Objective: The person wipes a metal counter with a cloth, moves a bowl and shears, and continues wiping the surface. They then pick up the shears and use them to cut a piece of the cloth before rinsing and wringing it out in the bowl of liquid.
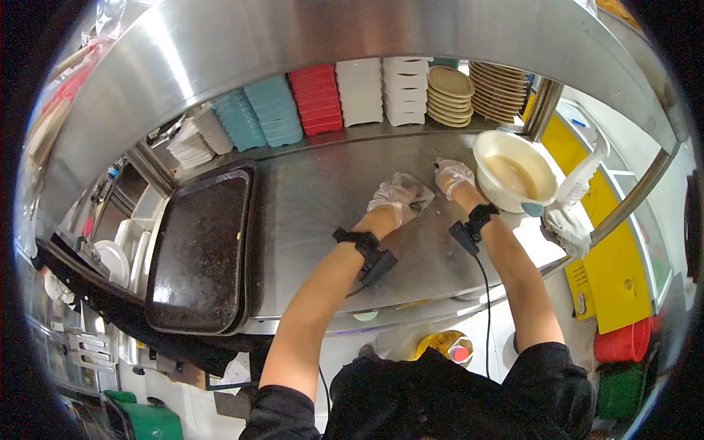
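Both of my hands wear clear plastic gloves and are at the steel counter [323, 191]. My left hand [400, 198] is closed low over the surface, with loose glove film around it. Something greyish shows at its fingers, but I cannot make out what it is. Just to the right, my right hand [453, 177] is curled shut beside the white basin [490, 187]. A small dark bit shows at its fingers, too small to name. Cloudy liquid lies in the basin. Black straps with small devices are around both wrists.
Black trays [198, 249] are stacked at left. Along the back stand blue dishes [271, 110], red dishes [315, 99], white dishes [359, 92] and brown plates [449, 95]. A white cloth [568, 231] hangs at right. An oil jug [444, 342] stands on the floor.
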A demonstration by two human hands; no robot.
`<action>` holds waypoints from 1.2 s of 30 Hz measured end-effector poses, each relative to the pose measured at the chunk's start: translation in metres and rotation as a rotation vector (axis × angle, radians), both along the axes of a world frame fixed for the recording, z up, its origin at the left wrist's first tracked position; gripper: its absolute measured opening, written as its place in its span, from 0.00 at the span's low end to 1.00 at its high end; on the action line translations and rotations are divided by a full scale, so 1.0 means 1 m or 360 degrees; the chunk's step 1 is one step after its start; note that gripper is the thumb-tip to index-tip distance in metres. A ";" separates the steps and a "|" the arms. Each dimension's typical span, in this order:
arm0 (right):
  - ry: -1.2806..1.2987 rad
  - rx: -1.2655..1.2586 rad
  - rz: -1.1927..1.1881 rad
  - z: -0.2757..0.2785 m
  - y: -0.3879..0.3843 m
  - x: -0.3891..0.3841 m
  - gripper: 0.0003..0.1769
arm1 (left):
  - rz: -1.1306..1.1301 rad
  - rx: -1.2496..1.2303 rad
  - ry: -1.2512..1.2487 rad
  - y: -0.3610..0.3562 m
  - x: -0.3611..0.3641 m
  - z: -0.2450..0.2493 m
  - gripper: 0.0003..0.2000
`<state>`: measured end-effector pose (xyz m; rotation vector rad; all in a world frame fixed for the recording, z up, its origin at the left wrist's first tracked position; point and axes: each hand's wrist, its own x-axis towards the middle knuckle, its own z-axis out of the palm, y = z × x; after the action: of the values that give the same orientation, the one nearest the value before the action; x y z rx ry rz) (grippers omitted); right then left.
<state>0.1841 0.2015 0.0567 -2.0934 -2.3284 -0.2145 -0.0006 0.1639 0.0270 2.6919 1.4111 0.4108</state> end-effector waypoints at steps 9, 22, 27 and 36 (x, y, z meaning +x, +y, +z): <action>0.0232 -0.0003 0.0062 -0.024 0.021 0.016 0.09 | -0.0071 0.0016 -0.0191 0.006 -0.006 -0.007 0.21; -0.0451 -0.0135 0.0257 -0.024 0.012 0.023 0.22 | 0.0160 -0.0004 -0.0307 0.014 -0.025 0.003 0.14; 0.0587 -0.0171 0.0348 -0.048 -0.003 0.045 0.32 | 0.0626 0.0101 -0.0035 0.001 -0.073 0.055 0.16; 0.0845 -0.0258 0.1280 -0.026 -0.084 -0.042 0.11 | 0.0687 -0.0517 -0.1521 -0.049 -0.185 0.046 0.23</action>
<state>0.1424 0.1173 0.0302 -0.9118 -2.6146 0.4791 -0.1858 0.1152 0.0735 1.5223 1.4929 1.1643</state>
